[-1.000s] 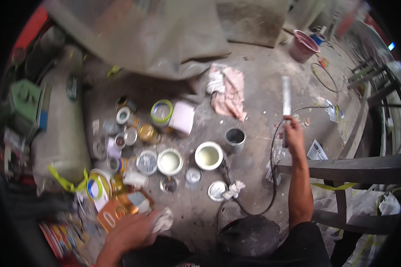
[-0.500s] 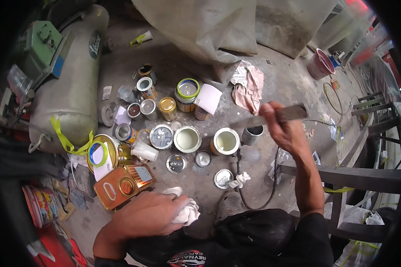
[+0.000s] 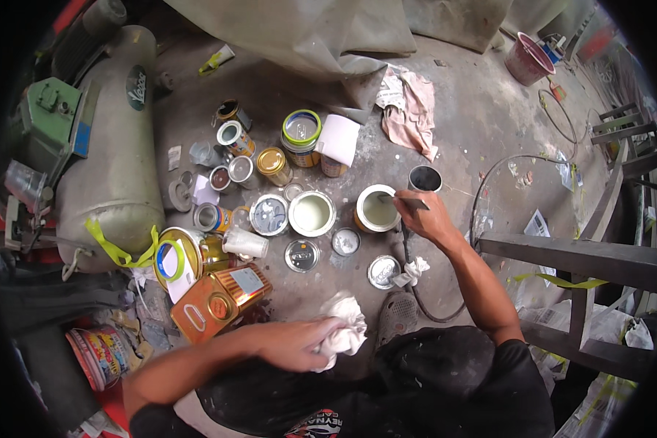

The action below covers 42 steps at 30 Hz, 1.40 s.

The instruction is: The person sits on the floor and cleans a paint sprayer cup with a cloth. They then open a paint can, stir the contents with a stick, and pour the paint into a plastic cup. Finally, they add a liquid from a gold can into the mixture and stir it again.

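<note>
My right hand (image 3: 423, 217) is closed around a flat dark stick (image 3: 416, 203), whose end reaches into an open can of pale paint (image 3: 361, 217). Just behind it stands a dark empty-looking cylinder cup (image 3: 425, 179). A second open can of pale paint (image 3: 293, 219) sits to the left. My left hand (image 3: 296, 343), low in front of me, grips a crumpled white rag (image 3: 343, 323). Loose lids (image 3: 383, 271) lie on the concrete near both cans.
A grey compressor tank (image 3: 102, 204) fills the left. Several small cans (image 3: 274, 162) and an orange rectangular tin (image 3: 204, 314) crowd the floor. A grey frame (image 3: 547, 248) and hose (image 3: 500, 164) are right. A pink cloth (image 3: 410, 117) and bucket (image 3: 529, 62) lie farther back.
My right hand swung the stick down and leftward, so its end is now in the paint can. My left hand moved rightward with the rag.
</note>
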Each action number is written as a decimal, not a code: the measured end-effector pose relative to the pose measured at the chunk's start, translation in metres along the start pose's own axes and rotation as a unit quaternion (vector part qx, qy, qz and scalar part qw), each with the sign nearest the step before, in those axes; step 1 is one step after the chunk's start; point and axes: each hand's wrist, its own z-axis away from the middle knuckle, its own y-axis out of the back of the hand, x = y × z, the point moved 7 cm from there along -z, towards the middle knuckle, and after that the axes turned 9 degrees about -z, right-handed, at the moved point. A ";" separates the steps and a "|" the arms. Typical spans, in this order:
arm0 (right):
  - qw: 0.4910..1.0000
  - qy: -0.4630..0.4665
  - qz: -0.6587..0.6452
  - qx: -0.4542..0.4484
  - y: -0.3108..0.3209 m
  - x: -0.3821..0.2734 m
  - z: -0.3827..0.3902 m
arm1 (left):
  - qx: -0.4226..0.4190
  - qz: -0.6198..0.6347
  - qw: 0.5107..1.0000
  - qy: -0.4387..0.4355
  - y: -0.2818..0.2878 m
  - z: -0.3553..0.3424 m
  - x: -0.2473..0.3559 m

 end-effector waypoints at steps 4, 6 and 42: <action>0.998 -0.059 -0.037 -0.012 -0.011 0.005 -0.001 | -0.110 0.043 0.991 0.057 -0.027 -0.088 -0.050; 0.999 -0.003 -0.053 0.005 -0.025 -0.003 -0.004 | 0.057 -0.215 0.974 -0.037 -0.056 -0.114 -0.097; 0.998 0.039 -0.041 -0.009 -0.018 0.025 -0.001 | 0.176 -0.404 0.807 0.394 0.047 -0.091 -0.187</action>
